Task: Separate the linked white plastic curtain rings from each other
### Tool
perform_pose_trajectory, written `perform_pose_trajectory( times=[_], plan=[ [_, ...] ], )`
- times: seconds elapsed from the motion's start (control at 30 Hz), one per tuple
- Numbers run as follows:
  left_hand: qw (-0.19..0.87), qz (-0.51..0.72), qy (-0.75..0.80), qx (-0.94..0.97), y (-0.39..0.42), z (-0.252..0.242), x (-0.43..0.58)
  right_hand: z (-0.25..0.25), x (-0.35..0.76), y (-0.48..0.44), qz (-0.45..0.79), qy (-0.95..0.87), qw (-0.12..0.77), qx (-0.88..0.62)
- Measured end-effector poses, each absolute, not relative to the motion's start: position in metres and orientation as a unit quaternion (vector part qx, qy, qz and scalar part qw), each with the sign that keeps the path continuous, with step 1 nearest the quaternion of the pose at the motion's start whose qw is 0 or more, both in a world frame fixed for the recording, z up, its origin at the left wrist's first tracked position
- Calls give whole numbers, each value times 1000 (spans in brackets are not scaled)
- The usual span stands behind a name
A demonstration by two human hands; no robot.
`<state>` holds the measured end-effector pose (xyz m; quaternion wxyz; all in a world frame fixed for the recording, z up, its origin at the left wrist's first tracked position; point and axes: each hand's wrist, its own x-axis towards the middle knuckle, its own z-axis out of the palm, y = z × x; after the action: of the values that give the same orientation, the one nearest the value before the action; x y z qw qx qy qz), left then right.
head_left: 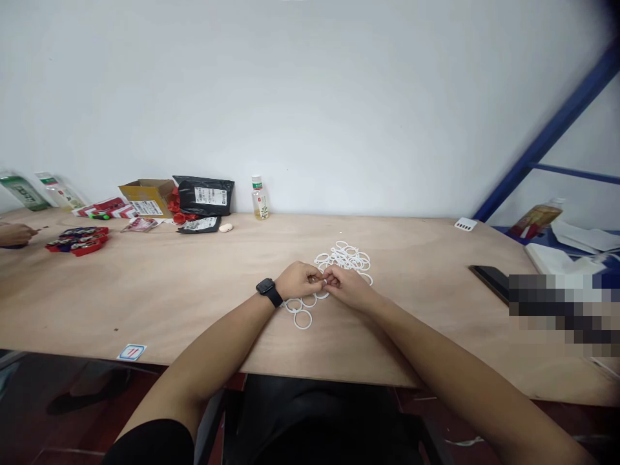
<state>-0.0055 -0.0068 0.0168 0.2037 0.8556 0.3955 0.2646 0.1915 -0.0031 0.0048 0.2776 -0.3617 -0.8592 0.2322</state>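
My left hand [296, 280], with a black watch on its wrist, is closed in a pinch. Its fingertips meet those of my right hand [352, 288], which is also pinched shut. Between the fingertips a bit of white shows, seemingly part of a white ring; the fingers hide most of it. Just beyond my hands lies a loose pile of thin white rings [345, 256], some with a small eyelet. On the near side several more rings lie flat, one white ring [303, 319] nearest to me and others partly under my hands.
Along the wall stand a small bottle [260, 199], black mailing bags [206, 196] and an open cardboard box [145, 198]. Red and dark pieces [80, 240] lie at left, near another person's hand [17, 234]. A phone [489, 283] is at right, by a blue metal frame [547, 132].
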Motion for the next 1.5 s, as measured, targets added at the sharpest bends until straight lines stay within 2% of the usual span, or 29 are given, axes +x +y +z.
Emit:
perform_pose_trajectory(
  times=[0.23, 0.7, 0.83, 0.93, 1.07, 1.27, 1.5],
  plan=[
    [158, 262, 425, 852, -8, 15, -1, 6, 189, -5, 164, -876, 256, -374],
    [146, 324, 394, 848, -4, 14, -1, 5, 183, -8, 204, -846, 331, -366],
    [166, 375, 374, 832, -3, 19, -8, 7, 190, -1, 131, -842, 351, -389],
    [152, 408, 417, 798, 2, 19, -14, 8, 201, 9, 57, -834, 360, -415],
    [126, 423, 473, 763, 11, 12, -19, 9, 205, 11, 30, -831, 330, -447],
    [135, 400, 476, 771, 12, 8, -17, 6, 175, -17, 121, -917, 247, -290],
    [138, 379, 460, 791, 8, 11, -14, -1, 171, -15, 125, -912, 202, -335]
  ],
)
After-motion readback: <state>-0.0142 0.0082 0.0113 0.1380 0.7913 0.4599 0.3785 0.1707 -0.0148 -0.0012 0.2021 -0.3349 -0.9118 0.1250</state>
